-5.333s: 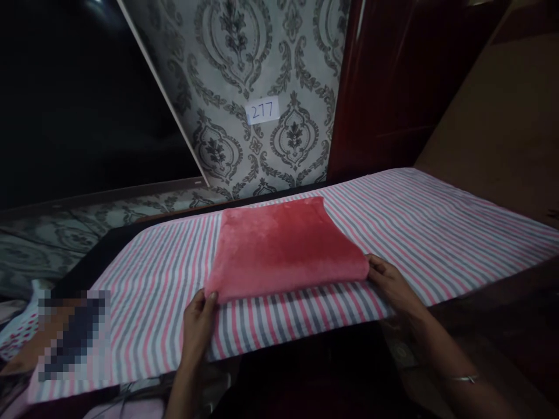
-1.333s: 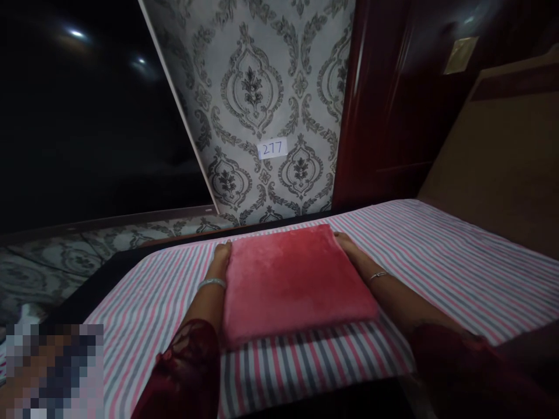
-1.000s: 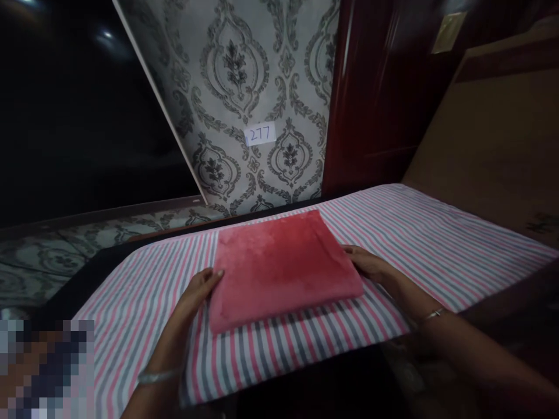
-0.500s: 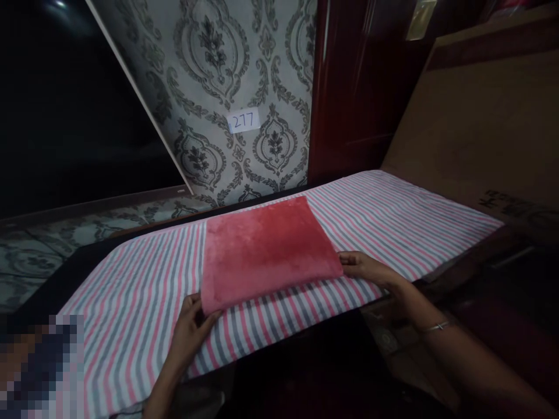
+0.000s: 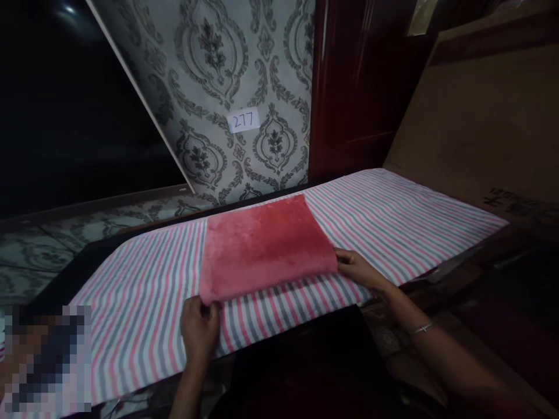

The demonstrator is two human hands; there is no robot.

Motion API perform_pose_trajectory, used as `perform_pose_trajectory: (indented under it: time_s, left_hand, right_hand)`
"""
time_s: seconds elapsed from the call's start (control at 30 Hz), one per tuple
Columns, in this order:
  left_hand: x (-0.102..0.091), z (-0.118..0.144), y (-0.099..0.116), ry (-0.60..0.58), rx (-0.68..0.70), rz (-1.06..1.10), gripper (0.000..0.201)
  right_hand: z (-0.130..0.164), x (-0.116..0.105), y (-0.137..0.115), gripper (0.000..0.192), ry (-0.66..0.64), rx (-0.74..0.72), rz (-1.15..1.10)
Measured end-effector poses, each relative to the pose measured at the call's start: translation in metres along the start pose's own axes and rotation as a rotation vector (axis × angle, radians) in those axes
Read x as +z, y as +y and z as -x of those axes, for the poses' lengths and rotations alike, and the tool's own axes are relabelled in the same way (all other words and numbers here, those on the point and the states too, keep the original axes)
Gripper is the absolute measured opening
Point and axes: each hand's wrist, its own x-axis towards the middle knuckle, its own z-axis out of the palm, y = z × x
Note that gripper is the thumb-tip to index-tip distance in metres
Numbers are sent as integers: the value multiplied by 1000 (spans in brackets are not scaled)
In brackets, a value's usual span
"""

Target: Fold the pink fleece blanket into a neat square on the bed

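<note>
Folded red cloth (image 5: pixel 266 244) lies flat on striped sheet (image 5: pixel 393 215), centre of surface, near edge slightly raised. Left hand (image 5: pixel 200 329) at near-left corner: fingers (image 5: pixel 205 308) curled, pinching corner of cloth. Right hand (image 5: pixel 358 269) at near-right corner: fingertips touch cloth edge, hand low over sheet; grip probably closed on corner (dim light, fingertips partly hidden), cannot tell for certain. Cloth spans between both hands. Paper label reading 277 (image 5: pixel 243 121) on patterned wall (image 5: pixel 209 87) behind.
</note>
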Motion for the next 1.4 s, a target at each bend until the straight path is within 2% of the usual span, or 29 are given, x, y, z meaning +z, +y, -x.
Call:
perform_pose_trajectory:
  time_s: [0.13,0.27,0.43,0.5,0.57,0.67,0.73,0.83,0.93,1.0,1.13,1.2,1.3,1.4]
  left_hand:
    - [2,-3,4,-5,30,-54,18]
    - [-5,-11,-1,-31,-1,-43,11]
    - [-15,-14,-18,-155,14,62,11]
    - [-17,-15,-22,-142,-22,164,17]
    - [-19,-17,-22,-112,-115,301,29]
    - [-16,-20,-17,-185,-243,473,51]
    - [-12,-21,-13,-227,-271,479,56]
    - [-6,-20,-10,-165,-281,426,51]
    - [-7,-19,-9,-122,-293,477,49]
    - [-12,-22,-8,-170,-314,564,50]
    - [-26,-34,-6,-406,-397,773,53]
    - [-30,-40,-5,-460,-415,803,52]
    - [-32,-46,-2,-410,-415,794,50]
    - [-32,-48,0,-382,-453,897,47]
  right_hand:
    - [2,1,5,38,79,96,-56]
    - [3,-4,2,36,118,67,-151]
    - [4,-8,3,36,97,103,-104]
    - [6,-8,2,36,73,115,-78]
    - [8,-8,1,37,64,122,-86]
    - [10,-6,0,45,89,111,-98]
    - [9,-1,2,48,120,79,-75]
    - [9,7,8,42,189,35,-32]
    - [9,12,11,39,255,14,-41]
    - [9,11,10,40,272,10,-54]
    - [4,4,4,45,301,48,-157]
    - [-2,0,1,45,276,112,-225]
    - [-13,-3,-2,41,150,190,-251]
    - [-22,-7,-4,41,12,250,-194]
